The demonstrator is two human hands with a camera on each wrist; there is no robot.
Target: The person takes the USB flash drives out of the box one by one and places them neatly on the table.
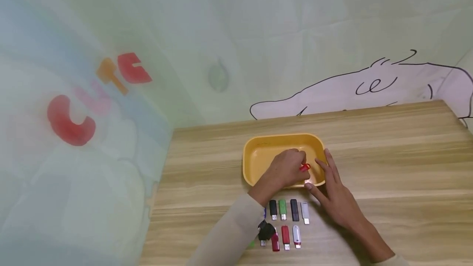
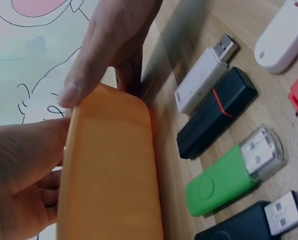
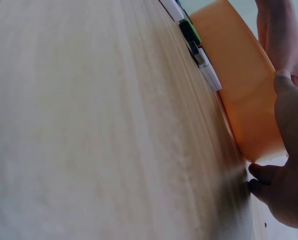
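A yellow plastic tray [image 1: 255,143] stands on the wooden table. My left hand [image 1: 286,168] reaches down into its right half and pinches a red USB stick [image 1: 305,168]; a looped end pokes out past the fingers, and most of the stick is hidden by the hand. In the left wrist view the tray wall covers what those fingers hold. At the tray's near right corner, my right hand [image 1: 338,200] rests with straight, spread fingers along the right side. Its thumb [image 2: 71,92] lies on the rim.
Several USB sticks lie in two rows in front of the tray, among them a green one [image 1: 282,209], a grey one [image 1: 304,212] and a red one [image 1: 285,237]. A black item [image 1: 266,231] sits beside my left sleeve, which covers part of the rows. Printed cloth hangs behind the table.
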